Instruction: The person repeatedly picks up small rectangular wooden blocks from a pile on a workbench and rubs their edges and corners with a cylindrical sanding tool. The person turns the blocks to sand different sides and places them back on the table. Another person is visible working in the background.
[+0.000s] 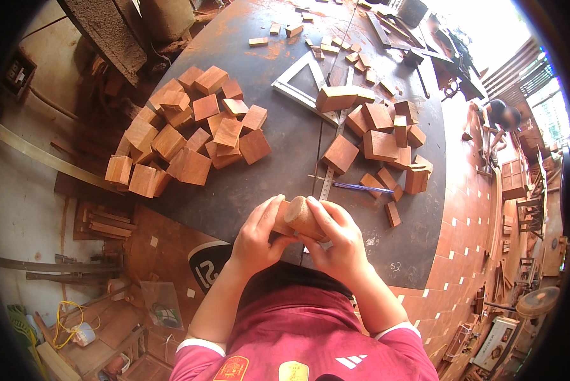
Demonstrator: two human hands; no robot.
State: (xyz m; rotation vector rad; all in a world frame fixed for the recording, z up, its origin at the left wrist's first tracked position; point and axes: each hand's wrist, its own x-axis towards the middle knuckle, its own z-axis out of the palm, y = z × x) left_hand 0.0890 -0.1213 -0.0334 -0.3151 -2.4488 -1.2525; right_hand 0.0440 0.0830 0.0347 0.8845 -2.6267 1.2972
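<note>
Close to my body, over the near edge of the dark table (pixel 285 152), both hands are together. My left hand (pixel 254 232) is closed round a flat-sided wooden block (pixel 281 220). Fingers of my right hand (pixel 341 240) wrap a round-ended wooden cylinder (pixel 303 217), tilted so its pale end faces up. The two pieces appear to touch; my fingers cover part of each. Just beyond my hands lie a metal ruler (pixel 326 185) and a blue pen (pixel 363 188).
A pile of wooden blocks (pixel 203 136) covers the table's left side; another pile (pixel 381 145) sits right. Between them lies a metal triangle frame (pixel 291 95). Smaller offcuts (pixel 360 65) scatter farther back. Another person (pixel 498 120) is at the far right.
</note>
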